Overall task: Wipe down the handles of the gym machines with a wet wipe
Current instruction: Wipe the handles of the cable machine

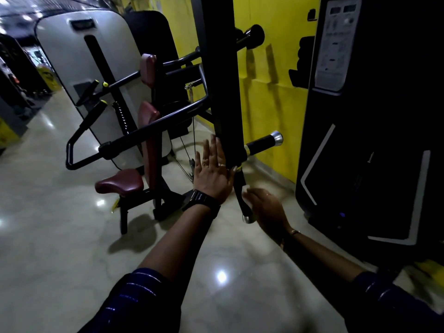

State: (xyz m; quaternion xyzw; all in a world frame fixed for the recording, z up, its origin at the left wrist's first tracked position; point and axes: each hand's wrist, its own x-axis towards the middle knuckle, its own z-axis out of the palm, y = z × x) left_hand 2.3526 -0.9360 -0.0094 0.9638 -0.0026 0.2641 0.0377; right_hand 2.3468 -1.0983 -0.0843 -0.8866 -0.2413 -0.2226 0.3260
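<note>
A black upright column (pixel 223 92) of a gym machine stands in front of me. My left hand (pixel 212 170) rests flat against its lower end, fingers straight. A black handle with a chrome cap (pixel 241 200) slants down from the column's foot. My right hand (pixel 268 210) is right beside this handle, blurred, its fingers curled round a pale wet wipe (pixel 247 191) that touches the grip. A second black handle with a chrome cap (pixel 263 142) sticks out to the right of the column. A third, dark-capped handle (pixel 252 36) juts out higher up.
A machine with maroon seat (pixel 120 182), maroon pads and long black lever arms (pixel 153 126) stands to the left before a grey weight shroud (pixel 79 56). A yellow wall (pixel 271 97) is behind. A black weight-stack cover (pixel 374 140) rises at right. Glossy tiled floor (pixel 60 248) spreads below.
</note>
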